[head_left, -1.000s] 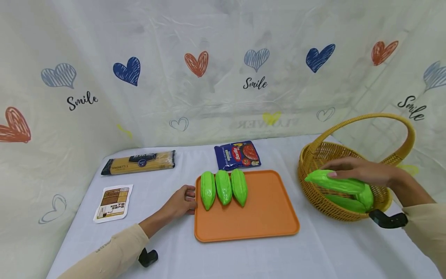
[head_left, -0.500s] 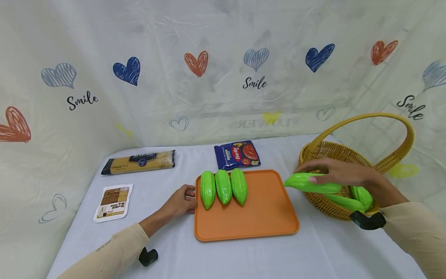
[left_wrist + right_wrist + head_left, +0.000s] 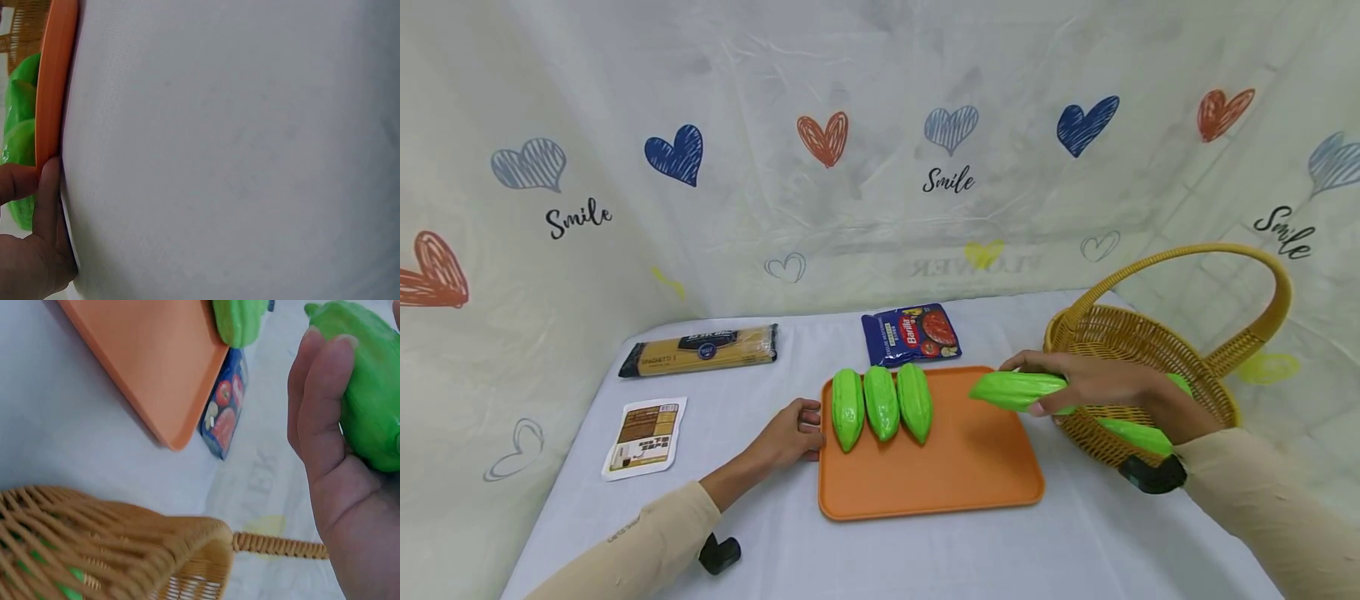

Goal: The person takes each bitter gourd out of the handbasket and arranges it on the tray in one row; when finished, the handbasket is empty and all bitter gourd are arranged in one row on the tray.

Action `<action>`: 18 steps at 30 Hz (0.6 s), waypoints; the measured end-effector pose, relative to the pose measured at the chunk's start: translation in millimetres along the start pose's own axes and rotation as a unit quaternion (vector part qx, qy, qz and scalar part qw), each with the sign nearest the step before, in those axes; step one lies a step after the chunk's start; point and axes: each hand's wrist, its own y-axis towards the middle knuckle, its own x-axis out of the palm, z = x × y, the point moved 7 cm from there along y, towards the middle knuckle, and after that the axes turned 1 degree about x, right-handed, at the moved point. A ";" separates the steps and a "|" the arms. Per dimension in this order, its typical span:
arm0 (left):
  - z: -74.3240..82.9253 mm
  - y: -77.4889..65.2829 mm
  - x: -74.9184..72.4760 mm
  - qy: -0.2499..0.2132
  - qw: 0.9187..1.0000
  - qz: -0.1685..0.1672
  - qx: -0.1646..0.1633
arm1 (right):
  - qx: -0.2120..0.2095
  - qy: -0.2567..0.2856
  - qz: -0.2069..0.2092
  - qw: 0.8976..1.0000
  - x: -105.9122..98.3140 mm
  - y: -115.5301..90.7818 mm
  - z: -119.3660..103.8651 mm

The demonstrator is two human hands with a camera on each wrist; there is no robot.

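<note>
My right hand [image 3: 1078, 383] grips a bright green bitter melon [image 3: 1017, 390], ridged and pointed, above the right side of the orange tray [image 3: 940, 475]. In the right wrist view the fingers and palm curl round the bitter melon [image 3: 375, 387]. Three more bitter melons [image 3: 882, 404] lie side by side at the tray's left end. My left hand [image 3: 788, 435] holds the tray's left rim; in the left wrist view thumb and finger pinch that rim [image 3: 53, 94]. Further bitter melons [image 3: 1138, 435] lie in the wicker basket [image 3: 1120, 333], partly hidden by my right arm.
Behind the tray lies a blue Barilla pouch [image 3: 912, 335]. A spaghetti pack [image 3: 703, 350] lies at the back left, with a white-edged packet [image 3: 643, 437] in front of it. The basket's tall arched handle [image 3: 1217, 250] rises at the right. A printed curtain hangs behind the table.
My right hand has lifted the bitter melon out of the basket and carried it left to above the tray's right side. The left hand and tray have stayed in place.
</note>
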 end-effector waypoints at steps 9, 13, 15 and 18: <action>2.3 -1.6 1.2 -0.013 1.000 -0.003 0.010 | -0.044 0.057 0.037 0.997 2.6 19.0 -3.0; 2.5 -2.4 1.4 -0.014 1.000 -0.002 0.010 | -0.052 0.067 0.060 0.995 2.6 26.4 -5.8; 2.6 -2.6 1.2 -0.014 1.000 -0.002 0.010 | -0.047 0.076 0.071 0.994 3.4 30.2 -6.2; 2.3 -2.1 1.1 -0.017 1.000 -0.001 0.010 | -0.031 0.110 0.080 0.990 5.7 36.4 -5.1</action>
